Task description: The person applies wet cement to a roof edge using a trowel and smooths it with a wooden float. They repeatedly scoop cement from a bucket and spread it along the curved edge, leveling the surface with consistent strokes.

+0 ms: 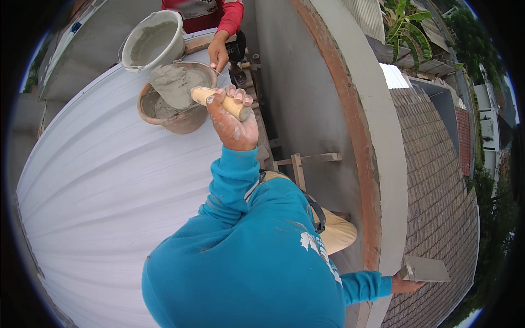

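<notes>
White sheet-metal roof [93,180]: ribbed, carries the tub; looks sloped, so a knock could start things sliding.
White bucket [178,42]: mortar inside, just beyond the tub; could tip if the tub gets shoved into it.
Mortar load [174,86]: heaped on the trowel blade over the tub; probably thick (my guess), could slump off if the blade tilts.
Brown tub [186,126]: more mortar inside; could rock if the blade catches its rim.
Co-worker's hand [219,53]: at the tub's rim, near the blade; a careless swing could clip it.
Trowel [225,105]: pale wooden handle, mortar-laden blade above the tub; could twist under an off-centre load.
Left hand [238,123]: palm up, fingers wrapped around the trowel handle; smeared skin could slip.
Wooden brace [298,170]: beside the curved wall [306,104]; a leg could snag on it.
Right hand [406,284]: fingers grasping the float, wrap partly hidden; reaches past the wall's edge.
Rectangular float [429,270]: seen against the tiled roof [437,169]; a slack grip could drop it over the side.
</notes>
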A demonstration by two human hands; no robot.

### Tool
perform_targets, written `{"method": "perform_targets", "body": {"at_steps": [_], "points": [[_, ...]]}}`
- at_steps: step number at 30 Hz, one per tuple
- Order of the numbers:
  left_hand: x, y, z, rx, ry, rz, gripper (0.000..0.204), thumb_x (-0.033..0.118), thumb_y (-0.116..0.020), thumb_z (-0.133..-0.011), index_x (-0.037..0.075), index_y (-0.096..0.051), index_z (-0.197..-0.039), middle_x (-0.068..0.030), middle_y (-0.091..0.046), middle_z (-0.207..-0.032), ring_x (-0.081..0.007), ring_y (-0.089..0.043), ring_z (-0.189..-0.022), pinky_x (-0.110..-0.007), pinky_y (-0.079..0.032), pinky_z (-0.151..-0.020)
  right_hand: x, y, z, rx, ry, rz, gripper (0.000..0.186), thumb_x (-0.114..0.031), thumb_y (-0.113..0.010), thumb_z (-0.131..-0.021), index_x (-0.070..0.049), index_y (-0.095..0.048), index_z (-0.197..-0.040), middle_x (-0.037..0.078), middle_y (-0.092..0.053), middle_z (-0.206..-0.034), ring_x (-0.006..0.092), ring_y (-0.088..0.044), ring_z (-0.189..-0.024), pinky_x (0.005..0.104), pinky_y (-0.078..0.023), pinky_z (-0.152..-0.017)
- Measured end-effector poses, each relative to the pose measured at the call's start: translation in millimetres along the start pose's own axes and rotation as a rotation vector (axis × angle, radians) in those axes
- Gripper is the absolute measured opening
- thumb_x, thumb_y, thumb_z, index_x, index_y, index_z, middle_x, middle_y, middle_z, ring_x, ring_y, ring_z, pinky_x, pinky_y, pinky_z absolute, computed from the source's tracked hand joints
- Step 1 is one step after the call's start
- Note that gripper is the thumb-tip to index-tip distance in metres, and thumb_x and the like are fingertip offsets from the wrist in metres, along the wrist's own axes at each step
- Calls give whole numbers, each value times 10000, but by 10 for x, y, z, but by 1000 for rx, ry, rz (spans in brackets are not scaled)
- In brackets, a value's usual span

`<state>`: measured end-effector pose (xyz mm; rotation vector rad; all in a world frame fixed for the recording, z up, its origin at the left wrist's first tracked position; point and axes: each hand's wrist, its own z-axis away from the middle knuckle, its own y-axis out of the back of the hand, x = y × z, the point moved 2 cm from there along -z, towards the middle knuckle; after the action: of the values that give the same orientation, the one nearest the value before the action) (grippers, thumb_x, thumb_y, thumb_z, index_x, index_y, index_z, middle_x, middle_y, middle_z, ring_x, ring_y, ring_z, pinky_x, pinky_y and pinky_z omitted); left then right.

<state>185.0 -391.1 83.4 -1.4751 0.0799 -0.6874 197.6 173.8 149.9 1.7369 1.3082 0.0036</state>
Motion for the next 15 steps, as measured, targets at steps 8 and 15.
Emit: {"method": "perform_targets", "body": {"at_steps": [8,15], "points": [[-96,-347,260,-155,93,-114,264,144,-602,-889,88,-434,-1084,-19,-462,-833,-98,-495,-689,-219,-442,-548,442,-113,-54,17,-248,-860,600,-91,-735,-752,48,-487,-1280,145,-627,-1161,266,-643,-980,369,-560,-849],[-563,-462,758,-342,445,-177,338,189,-595,-890,106,-419,-1166,-20,-472,-807,-106,-508,-628,-223,-468,-478,332,-245,278,-163,58,-341,457,-120,-592,-916,32,-467,-1328,136,-591,-1234,252,-615,-1046,368,-538,-898]]}}
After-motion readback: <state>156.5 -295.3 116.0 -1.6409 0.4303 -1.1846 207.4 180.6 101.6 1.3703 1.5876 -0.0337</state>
